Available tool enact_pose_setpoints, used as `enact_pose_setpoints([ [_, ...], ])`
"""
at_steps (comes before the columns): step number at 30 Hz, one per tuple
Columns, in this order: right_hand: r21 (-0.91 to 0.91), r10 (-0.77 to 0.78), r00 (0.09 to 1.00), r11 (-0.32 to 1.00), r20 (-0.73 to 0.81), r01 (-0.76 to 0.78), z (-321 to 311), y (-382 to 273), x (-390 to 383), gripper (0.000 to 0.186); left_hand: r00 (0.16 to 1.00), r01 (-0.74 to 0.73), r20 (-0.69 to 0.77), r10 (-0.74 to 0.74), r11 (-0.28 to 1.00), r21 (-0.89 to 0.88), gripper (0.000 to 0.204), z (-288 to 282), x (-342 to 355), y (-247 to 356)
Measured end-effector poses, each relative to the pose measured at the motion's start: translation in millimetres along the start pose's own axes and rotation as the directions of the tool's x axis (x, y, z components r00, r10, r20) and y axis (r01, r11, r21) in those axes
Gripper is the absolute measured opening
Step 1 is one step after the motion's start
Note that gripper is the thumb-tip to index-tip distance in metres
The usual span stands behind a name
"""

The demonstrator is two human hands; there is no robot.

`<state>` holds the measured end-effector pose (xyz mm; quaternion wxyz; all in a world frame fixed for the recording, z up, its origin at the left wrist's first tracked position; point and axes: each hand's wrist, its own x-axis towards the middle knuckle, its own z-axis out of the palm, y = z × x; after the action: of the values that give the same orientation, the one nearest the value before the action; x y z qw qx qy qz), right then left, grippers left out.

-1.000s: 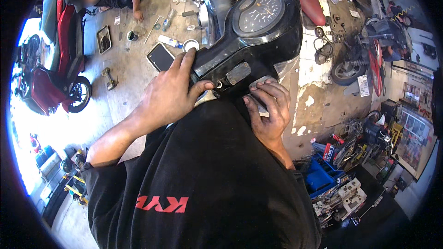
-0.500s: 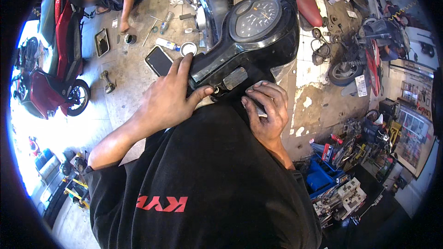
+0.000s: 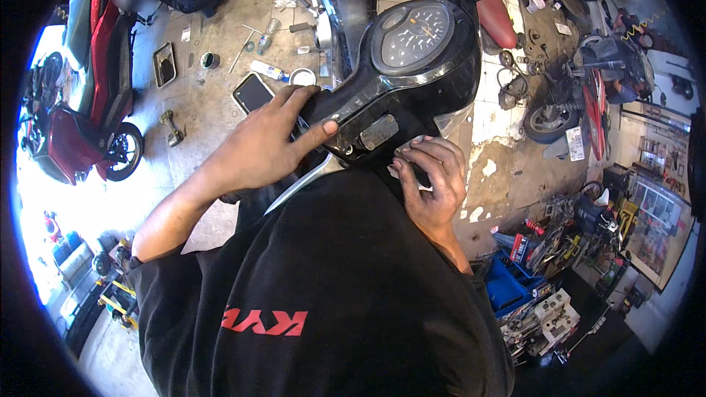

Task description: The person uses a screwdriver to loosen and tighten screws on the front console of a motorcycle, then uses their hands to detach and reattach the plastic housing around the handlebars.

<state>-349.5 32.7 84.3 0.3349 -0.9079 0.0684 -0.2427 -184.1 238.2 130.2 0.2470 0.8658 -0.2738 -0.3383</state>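
Below me is a scooter's black handlebar cover point(image 3: 423, 92), with a round speedometer point(image 3: 416, 35) set in its top. My left hand point(image 3: 272, 136) grips the cover's left arm, fingers over the far side and the thumb along the near edge. A small worn rectangular plate point(image 3: 379, 131) sits on the cover's near face, between my hands. At its near right edge, my right hand point(image 3: 434, 180) is closed with bent fingers and thumb close together. Whatever those fingers hold is hidden. A pale curved panel edge point(image 3: 305, 182) shows under my left wrist.
Left of the scooter lie a phone point(image 3: 252, 93), a white-rimmed round container point(image 3: 301, 77), a spray can point(image 3: 269, 70), and a black tray point(image 3: 165, 65). A red motorcycle point(image 3: 95, 88) stands far left, with a person crouching behind. Loose parts and a blue bin point(image 3: 507, 279) are at right.
The handlebar cover has shifted slightly right, and my left thumb has moved up its edge. The pale panel edge now shows. The crouching person's hand has left the small dark cup on the floor.
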Motion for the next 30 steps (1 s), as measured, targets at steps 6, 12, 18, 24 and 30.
enact_pose_setpoints([
  [6,-0.007,0.015,1.000,1.000,0.011,-0.015,2,0,3,0.021,0.981,0.002,0.191,0.020,0.993,-0.117,0.057,-21,14,-15],
  [12,0.064,-0.054,0.995,0.997,0.080,0.049,6,-2,9,0.029,0.940,-0.246,0.126,0.316,0.887,-0.392,0.050,-8,62,-62],
  [18,-0.048,-0.361,0.921,0.927,0.145,0.371,26,9,9,0.041,0.617,-0.775,-0.237,0.751,0.527,-0.349,0.045,19,112,-40],
  [24,-0.145,-0.484,0.875,0.865,0.006,0.479,61,24,-2,0.030,0.485,-0.807,-0.241,0.841,0.324,-0.493,0.032,23,121,-41],
  [30,-0.112,-0.576,0.802,0.796,0.160,0.594,46,28,8,0.015,0.529,-0.814,-0.300,0.794,0.375,-0.444,0.024,30,124,-40],
])
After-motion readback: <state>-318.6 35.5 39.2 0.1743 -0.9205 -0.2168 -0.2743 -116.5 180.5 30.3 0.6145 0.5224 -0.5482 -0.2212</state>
